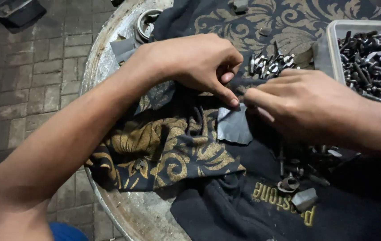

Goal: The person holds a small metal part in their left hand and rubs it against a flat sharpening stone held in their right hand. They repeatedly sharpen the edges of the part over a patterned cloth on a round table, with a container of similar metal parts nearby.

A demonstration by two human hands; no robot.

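I'm looking down on a round metal worktop (110,58), w/ its curved rim running down the left side and bare, scuffed metal showing at the near-left edge. Beyond that rim is brick paving (30,80), so there's open room on the left only. Most of the worktop is covered by a dark cloth w/ gold scroll pattern (172,151), bunched near the centre, and a black garment (226,209) lying over the near edge.

At the far-right edge sits a clear plastic tub (333,44) packed w/ dark bolts, tight against my right wrist, so little room that side. A loose pile of bolts (270,64) lies on the cloth just behind both hands; more bolts and a washer (288,184) sit near the right edge, by a small grey block (304,198). A metal ring (146,24) rests at the far rim.

My left hand (195,62) is curled, thumb and index finger pressed together, pinching the top edge of a small grey sheet (235,127), which lies mid-worktop on the cloth. My right hand (302,102) meets it there, fingers closed at the same edge; can't tell what sits between the tips.
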